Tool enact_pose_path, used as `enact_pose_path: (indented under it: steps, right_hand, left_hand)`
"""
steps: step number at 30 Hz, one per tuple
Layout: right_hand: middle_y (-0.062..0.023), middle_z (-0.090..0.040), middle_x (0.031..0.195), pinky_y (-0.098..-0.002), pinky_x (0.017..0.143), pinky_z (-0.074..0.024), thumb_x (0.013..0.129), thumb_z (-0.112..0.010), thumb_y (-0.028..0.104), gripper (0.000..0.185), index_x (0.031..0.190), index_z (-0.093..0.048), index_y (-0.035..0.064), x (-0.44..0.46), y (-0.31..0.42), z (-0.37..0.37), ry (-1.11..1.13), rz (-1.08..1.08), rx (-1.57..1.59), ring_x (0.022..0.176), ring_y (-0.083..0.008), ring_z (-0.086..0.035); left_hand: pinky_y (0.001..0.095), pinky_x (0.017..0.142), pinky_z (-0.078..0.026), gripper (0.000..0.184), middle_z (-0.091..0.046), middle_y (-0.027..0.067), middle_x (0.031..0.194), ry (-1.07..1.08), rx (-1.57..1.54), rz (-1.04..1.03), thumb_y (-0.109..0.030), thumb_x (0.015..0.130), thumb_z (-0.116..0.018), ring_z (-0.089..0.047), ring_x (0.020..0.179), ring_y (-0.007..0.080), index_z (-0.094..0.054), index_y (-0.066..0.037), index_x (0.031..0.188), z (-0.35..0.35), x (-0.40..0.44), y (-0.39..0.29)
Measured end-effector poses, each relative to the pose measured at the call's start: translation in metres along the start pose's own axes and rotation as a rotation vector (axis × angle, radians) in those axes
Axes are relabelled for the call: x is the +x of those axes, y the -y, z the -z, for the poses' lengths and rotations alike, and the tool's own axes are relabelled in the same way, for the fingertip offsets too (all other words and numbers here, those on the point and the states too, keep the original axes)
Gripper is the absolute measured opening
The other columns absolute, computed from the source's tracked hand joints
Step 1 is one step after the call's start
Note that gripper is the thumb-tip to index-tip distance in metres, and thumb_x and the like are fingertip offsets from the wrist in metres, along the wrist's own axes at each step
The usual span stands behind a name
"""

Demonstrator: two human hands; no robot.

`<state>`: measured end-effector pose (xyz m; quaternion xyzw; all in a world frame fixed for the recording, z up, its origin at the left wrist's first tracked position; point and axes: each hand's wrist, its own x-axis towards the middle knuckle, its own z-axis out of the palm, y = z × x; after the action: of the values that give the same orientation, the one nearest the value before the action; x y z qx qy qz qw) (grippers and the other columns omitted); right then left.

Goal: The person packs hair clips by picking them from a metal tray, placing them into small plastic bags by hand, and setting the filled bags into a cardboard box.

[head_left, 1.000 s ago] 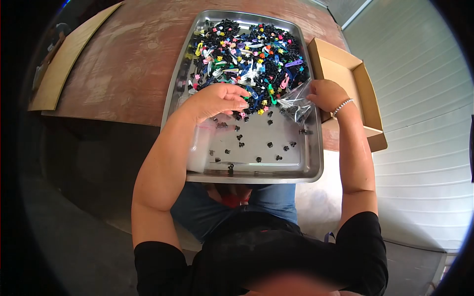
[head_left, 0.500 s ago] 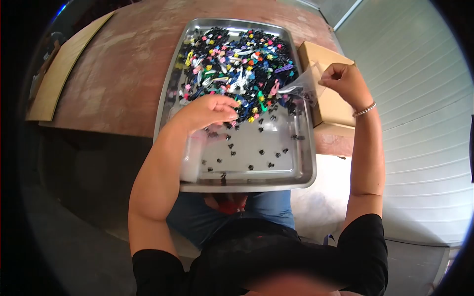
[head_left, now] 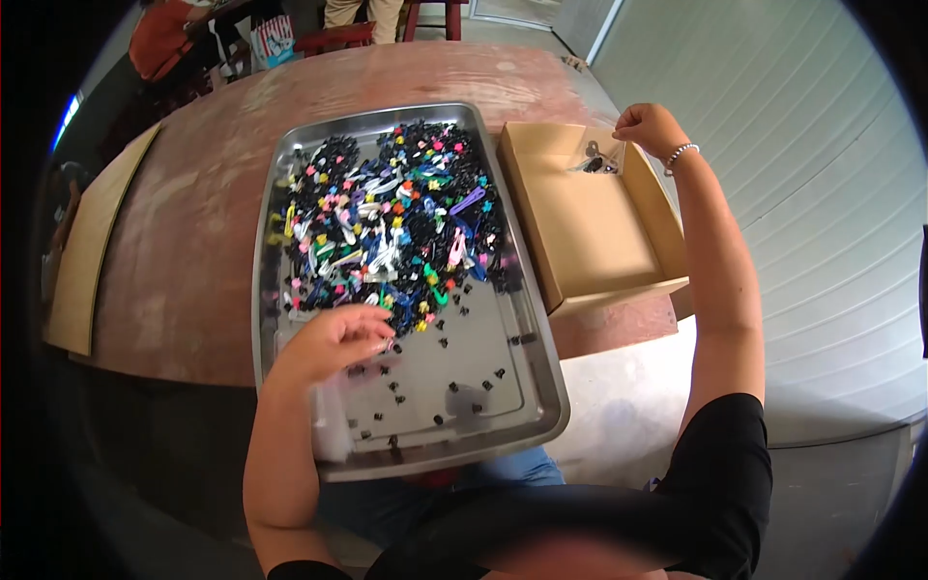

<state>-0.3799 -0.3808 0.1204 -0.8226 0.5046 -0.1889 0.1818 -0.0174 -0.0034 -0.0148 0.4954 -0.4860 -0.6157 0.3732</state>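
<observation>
My right hand (head_left: 651, 129) pinches the top of a small clear plastic bag (head_left: 601, 157) with a few black pieces at its bottom. The bag hangs at the far end of an open cardboard box (head_left: 590, 237). Over the near left part of a metal tray (head_left: 553, 387), my left hand (head_left: 336, 343) is loosely curled, with a gap between thumb and fingers. A heap of small hair clips (head_left: 387, 227), mostly black with bright colours mixed in, fills the tray's far part. Beneath my left wrist lie clear plastic bags (head_left: 333, 425), partly hidden.
The tray and box stand on a worn reddish table (head_left: 193, 222). A wooden board (head_left: 101, 242) lies at the left edge. Behind the table are a person in orange (head_left: 159, 39), another person's legs (head_left: 382, 17) and a red stool (head_left: 435, 14). A pale wall (head_left: 802, 193) runs along the right.
My right hand has carried the bag from the tray's right edge over to the far end of the box. The view has shifted, showing more of the box and the room behind. My left hand stays over the tray.
</observation>
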Motion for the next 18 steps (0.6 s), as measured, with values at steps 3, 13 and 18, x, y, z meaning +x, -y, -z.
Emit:
enact_pose_path:
  steps: [3, 13, 18]
  right_hand:
    - [-0.0055, -0.065, 0.070, -0.0301, 0.062, -0.0476, 0.070, -0.076, 0.013, 0.014, 0.077, -0.069, 0.0029, 0.026, -0.036, -0.001, -0.035, -0.066, -0.064, 0.066, -0.0150, -0.058]
    - [-0.0138, -0.066, 0.110, -0.0341, 0.085, -0.0506, 0.071, -0.077, 0.021, 0.050, 0.116, -0.063, 0.0032, 0.059, -0.136, -0.043, -0.291, -0.376, 0.001, 0.098, -0.0246, -0.064]
    - [-0.0148, -0.065, 0.115, -0.0330, 0.085, -0.0506, 0.076, -0.073, 0.021, 0.048, 0.120, -0.061, 0.0048, 0.035, -0.123, -0.043, -0.484, -0.244, -0.114, 0.098, -0.0243, -0.065]
  left_hand:
    - [0.0268, 0.080, -0.049, 0.042, -0.063, 0.0091, 0.111, -0.013, 0.006, 0.047, -0.001, 0.088, -0.059, -0.059, 0.097, 0.0124, -0.048, 0.001, 0.129, -0.002, -0.001, -0.005]
    - [0.0260, 0.078, -0.050, 0.042, -0.064, 0.0098, 0.110, -0.048, 0.033, 0.037, 0.009, 0.084, -0.057, -0.058, 0.094, 0.0120, -0.053, -0.001, 0.125, -0.013, 0.002, -0.008]
    - [0.0240, 0.075, -0.048, 0.039, -0.065, 0.0092, 0.109, -0.161, -0.026, 0.011, 0.003, 0.085, -0.059, -0.058, 0.090, 0.0104, -0.054, -0.002, 0.123, -0.010, 0.001, -0.007]
